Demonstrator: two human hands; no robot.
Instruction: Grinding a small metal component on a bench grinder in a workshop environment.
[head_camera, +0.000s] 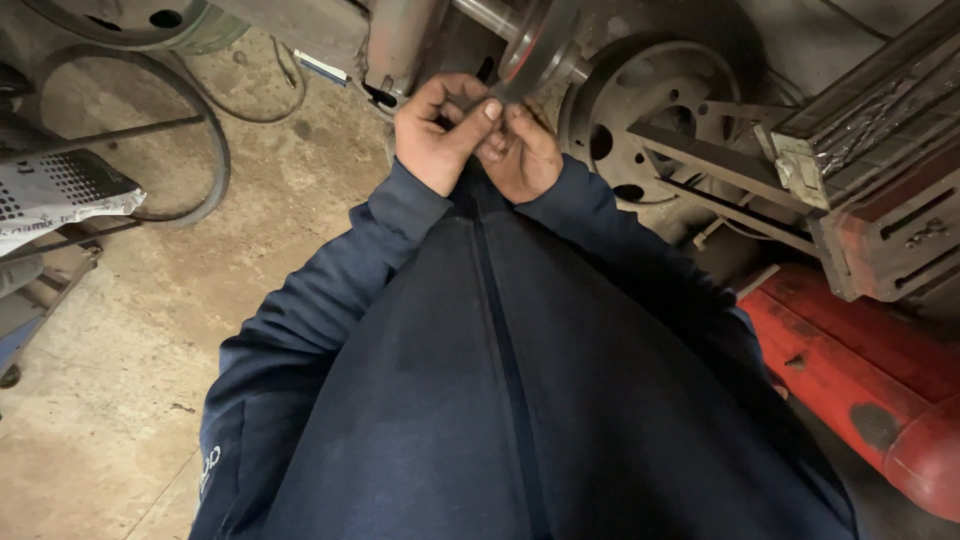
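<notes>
Two hands: left hand (437, 135) and right hand (520, 150) meet close together at the lower edge of a grey metal disc (535, 45).
Fingers: both curl narrow — left thumb and forefinger pinch the rim; whether the right holds some small part, I cannot tell.
Disc position: up on its shaft, just left of the drilled wheel hub (640, 110).
Handling: likely heavy, stiff, perhaps greasy — best gripped by the rim.
Nearby: red cylinder (860, 390), concrete floor (130, 350).
</notes>
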